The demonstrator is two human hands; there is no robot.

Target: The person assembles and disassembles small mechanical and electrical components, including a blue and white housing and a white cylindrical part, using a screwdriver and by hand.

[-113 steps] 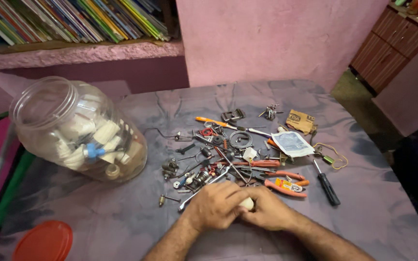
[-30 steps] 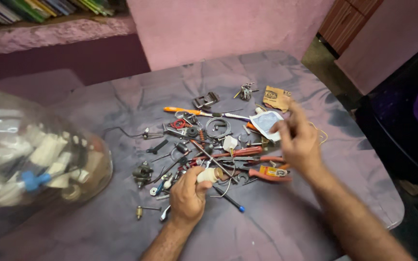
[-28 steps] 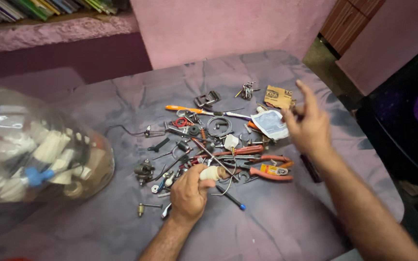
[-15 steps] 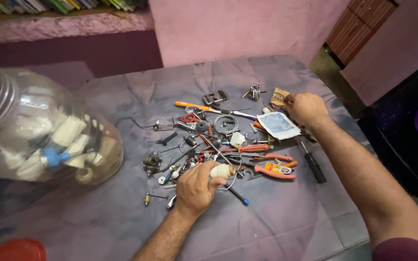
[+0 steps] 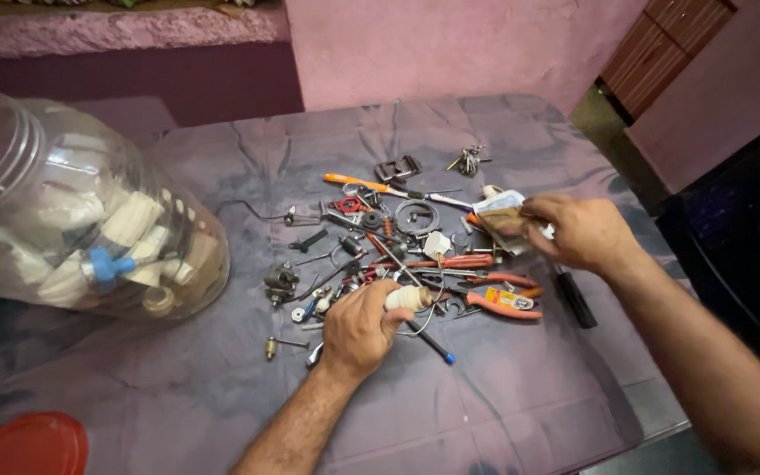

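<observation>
1. Nearest me, at the near left corner of the desk (image 5: 521,413), I see a red lid (image 5: 24,444) lying flat, off its jar.
2. My left hand (image 5: 358,330) rests near the desk's middle, fingers curled narrow around a small cream-coloured spool (image 5: 408,297); I judge the thumb-and-finger pinch keeps it from rolling into the clutter.
3. Just beyond that hand lies the pile: orange-handled pliers (image 5: 503,303), a red-handled tool (image 5: 450,262), loose wire, washers and small metal parts, spread flat so each piece shows.
4. A black-handled screwdriver (image 5: 576,299) lies just beside the pile, toward the right edge.
5. My right hand (image 5: 578,230) sits further out on the right, closed on a small brownish block (image 5: 503,222) at the pile's far right side; what lies under the palm I cannot tell.
6. At the left edge a large clear plastic jar (image 5: 72,211) lies on its side, holding white fittings, one blue-tipped piece and other pale parts.
7. Farthest, an orange-handled screwdriver (image 5: 371,185) and a dark clip (image 5: 398,167) lie toward the far edge.
</observation>
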